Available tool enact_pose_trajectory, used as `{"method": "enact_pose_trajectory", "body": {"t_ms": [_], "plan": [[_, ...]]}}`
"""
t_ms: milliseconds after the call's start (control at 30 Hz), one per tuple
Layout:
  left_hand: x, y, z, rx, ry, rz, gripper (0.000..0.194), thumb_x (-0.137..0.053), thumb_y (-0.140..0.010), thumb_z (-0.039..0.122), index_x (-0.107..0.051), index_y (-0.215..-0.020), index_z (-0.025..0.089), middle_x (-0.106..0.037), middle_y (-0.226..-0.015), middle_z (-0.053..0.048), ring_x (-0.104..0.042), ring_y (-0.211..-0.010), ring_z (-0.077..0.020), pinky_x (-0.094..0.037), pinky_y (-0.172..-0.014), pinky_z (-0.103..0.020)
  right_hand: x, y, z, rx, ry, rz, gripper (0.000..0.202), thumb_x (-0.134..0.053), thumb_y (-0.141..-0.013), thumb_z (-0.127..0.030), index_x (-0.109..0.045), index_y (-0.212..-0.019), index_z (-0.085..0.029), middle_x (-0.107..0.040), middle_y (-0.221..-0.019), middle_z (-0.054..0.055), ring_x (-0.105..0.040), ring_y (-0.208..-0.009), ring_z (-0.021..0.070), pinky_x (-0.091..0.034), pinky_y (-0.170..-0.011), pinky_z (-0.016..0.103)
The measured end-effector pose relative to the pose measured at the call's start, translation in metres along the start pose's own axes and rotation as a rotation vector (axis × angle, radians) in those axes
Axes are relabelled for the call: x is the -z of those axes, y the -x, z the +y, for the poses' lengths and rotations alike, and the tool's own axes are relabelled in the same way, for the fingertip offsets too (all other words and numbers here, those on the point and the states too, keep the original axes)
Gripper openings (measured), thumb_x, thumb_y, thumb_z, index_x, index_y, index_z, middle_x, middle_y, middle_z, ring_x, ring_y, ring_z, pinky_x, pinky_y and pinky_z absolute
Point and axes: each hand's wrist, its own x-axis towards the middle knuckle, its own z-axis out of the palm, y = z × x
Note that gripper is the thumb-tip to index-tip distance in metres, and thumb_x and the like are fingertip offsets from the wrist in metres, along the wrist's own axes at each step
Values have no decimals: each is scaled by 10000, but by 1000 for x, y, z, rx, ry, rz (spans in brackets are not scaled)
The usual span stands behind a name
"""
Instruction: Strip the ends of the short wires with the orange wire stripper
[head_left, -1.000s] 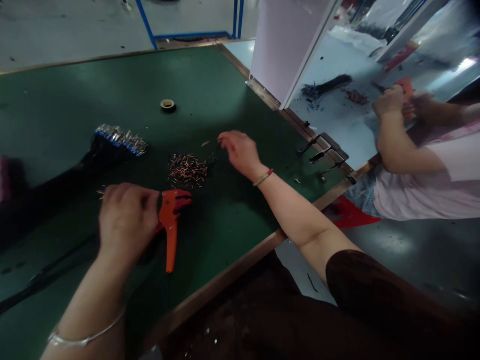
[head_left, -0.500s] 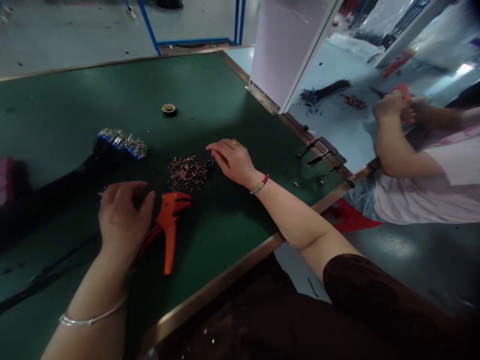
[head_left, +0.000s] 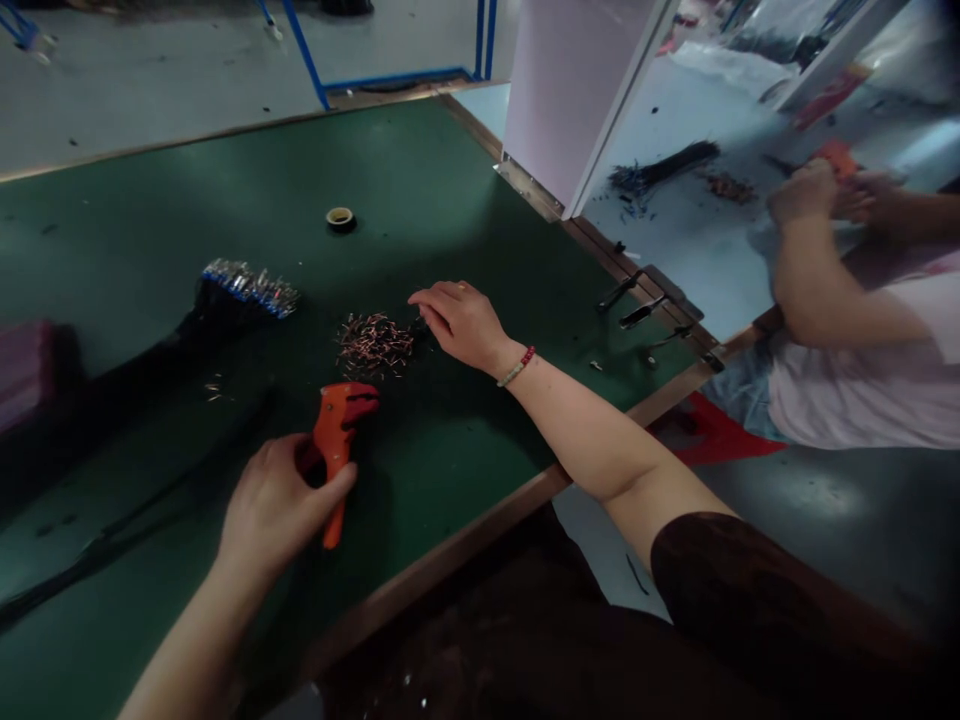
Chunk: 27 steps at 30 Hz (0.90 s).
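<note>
An orange-and-red wire stripper (head_left: 330,425) lies on the green tabletop, jaws pointing away and to the right. My left hand (head_left: 277,500) is closed around its handles, with the thumb across the orange one and the other fingers partly hidden behind. My right hand (head_left: 463,325) rests beside a pile of short copper wire bits (head_left: 373,345), fingertips and thumb drawn together at its right edge. Some dark bits show under those fingertips, too small to name. To the left lies a thick bundle of black cables (head_left: 199,315) with stripped, silvery ends and blue tips.
A roll of tape (head_left: 340,219) sits farther back. Beyond the white panel (head_left: 577,100), a co-worker's hands (head_left: 817,190) hold an orange tool. Black clamps (head_left: 652,305) grip the right table edge. A pinkish block (head_left: 26,370) is at far left, near loose dark cables (head_left: 97,550).
My left hand has come down and right, from beside the wire stripper onto its handles. My right hand has barely moved. The co-worker's hands appear farther right as the view shifts slightly.
</note>
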Motion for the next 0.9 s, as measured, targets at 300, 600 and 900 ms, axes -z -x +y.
{"method": "enact_pose_trajectory", "body": {"t_ms": [300,600,900], "plan": [[30,20,22,118,1233,40,410,-955,-597,442,-688,-838,244,-722,-974,-5,-739,-848,-228,-684,-710,-358,3,-1,0,-33,-22,6,295,-427,-1082,-180,-692,-1210,-154,-754,-1084,104,-674,-981,211,-462,-942,368],[13,2,32,54,1391,-50,483,-1006,-574,366,-723,-887,131,-770,-869,-59,-798,-789,-255,-643,-565,-223,4,-1,-1,-11,1,-4,288,-442,-1071,-175,-703,-1191,-151,-753,-1013,93,-677,-945,207,-461,-916,349],[-8,-11,23,148,1366,-44,615,-1000,-596,294,-665,-1105,211,-746,-866,10,-783,-680,-236,-680,-591,-301,5,-1,-6,-32,-11,-51,284,-446,-1077,-184,-700,-1198,-145,-765,-1081,113,-698,-980,220,-462,-951,377]]}}
